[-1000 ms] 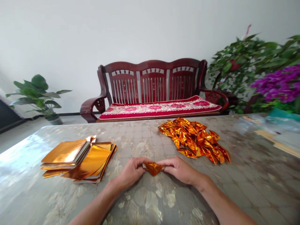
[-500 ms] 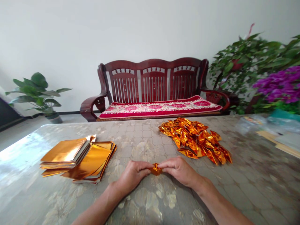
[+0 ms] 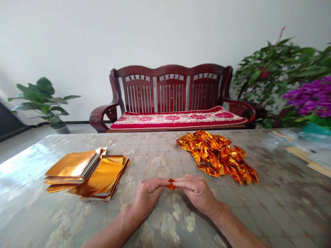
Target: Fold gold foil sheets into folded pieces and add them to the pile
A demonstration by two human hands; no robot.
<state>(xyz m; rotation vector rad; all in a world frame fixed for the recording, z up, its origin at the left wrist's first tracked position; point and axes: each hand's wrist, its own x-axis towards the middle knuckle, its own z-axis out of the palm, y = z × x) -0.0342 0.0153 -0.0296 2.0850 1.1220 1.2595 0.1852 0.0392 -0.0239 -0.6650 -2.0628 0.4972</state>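
Note:
Between my fingertips, just above the table's middle, is a small folded piece of shiny orange-gold foil paper (image 3: 171,184). My left hand (image 3: 148,193) grips its left end, fingers pressed together. My right hand (image 3: 198,191) closes on the right end in the same way, so only the middle of the piece shows. To the left lies a stack of flat gold foil sheets (image 3: 72,165), with a second fanned pile of sheets (image 3: 108,175) against it. A heap of folded foil pieces (image 3: 212,155) sits beyond my right hand.
The table (image 3: 152,148) has a patterned, glossy cover. Plastic bags (image 3: 280,137) and papers (image 3: 315,158) lie at its right edge. Behind it stands a dark red wooden bench (image 3: 170,89) with a floral cushion (image 3: 178,119). Plants flank the bench, with purple flowers (image 3: 310,96) at right.
My fingers have come closer together over the foil piece, and less of it shows, its middle now more pointed. The view has shifted slightly.

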